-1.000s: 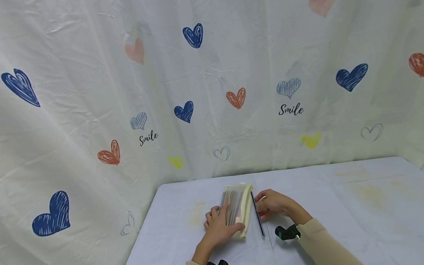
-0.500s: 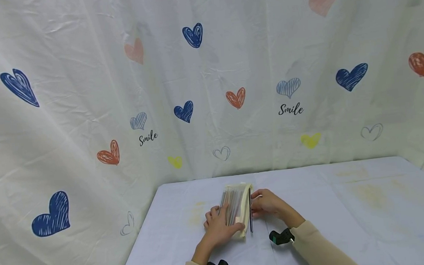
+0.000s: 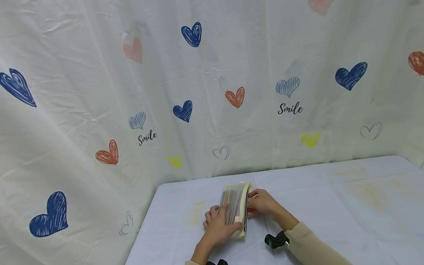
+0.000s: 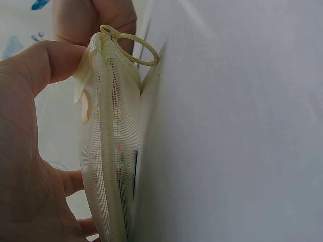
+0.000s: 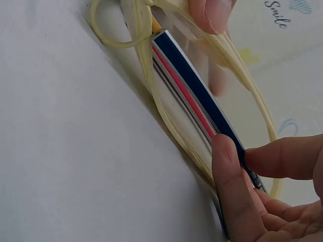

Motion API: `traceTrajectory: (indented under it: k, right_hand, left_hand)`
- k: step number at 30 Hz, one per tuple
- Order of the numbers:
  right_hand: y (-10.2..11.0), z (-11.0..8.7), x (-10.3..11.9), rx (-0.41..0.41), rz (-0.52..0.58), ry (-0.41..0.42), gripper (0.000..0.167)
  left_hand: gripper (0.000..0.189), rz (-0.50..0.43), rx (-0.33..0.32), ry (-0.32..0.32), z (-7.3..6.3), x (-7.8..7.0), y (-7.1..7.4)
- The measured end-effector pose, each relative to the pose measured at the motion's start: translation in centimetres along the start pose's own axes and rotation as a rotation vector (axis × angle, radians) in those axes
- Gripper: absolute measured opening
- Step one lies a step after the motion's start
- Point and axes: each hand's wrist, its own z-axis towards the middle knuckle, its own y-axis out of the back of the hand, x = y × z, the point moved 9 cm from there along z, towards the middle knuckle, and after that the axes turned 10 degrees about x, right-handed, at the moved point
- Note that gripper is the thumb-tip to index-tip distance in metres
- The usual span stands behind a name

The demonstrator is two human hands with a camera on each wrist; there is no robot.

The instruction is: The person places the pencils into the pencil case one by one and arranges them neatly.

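Note:
A pale yellow zippered mesh pouch lies on the table, with several long, thin things showing through its clear face. My left hand holds it from the near left, thumb on its edge and fingers across the face. In the left wrist view, the thumb grips the pouch near its loop. My right hand pinches a triangular scale ruler with blue and red grooves between thumb and fingers. The right wrist view shows the ruler inside the pouch's gaping long side, its far end beside the yellow loop.
A white cloth with faint yellowish stains covers the table. Behind the table hangs a white curtain printed with hearts. Black wrist cameras sit at both wrists, low over the cloth.
My right hand has moved left with the ruler, from beside the pouch to its open right side. The ruler has turned to line up with that edge. The left hand has stayed in place.

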Motion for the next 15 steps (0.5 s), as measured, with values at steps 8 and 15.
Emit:
traceTrajectory:
  k: [8, 15]
  right_hand:
    - [-0.7, 0.2, 0.1, -0.018, -0.022, -0.017, 0.043]
    - [-1.2, 0.1, 0.2, -0.009, -0.064, -0.027, 0.044]
  left_hand:
    - [0.096, 0.002, -0.004, 0.002, 0.0, 0.1, 0.0]
    - [0.096, -0.016, 0.000, -0.006, 0.0, 0.0, 0.2]
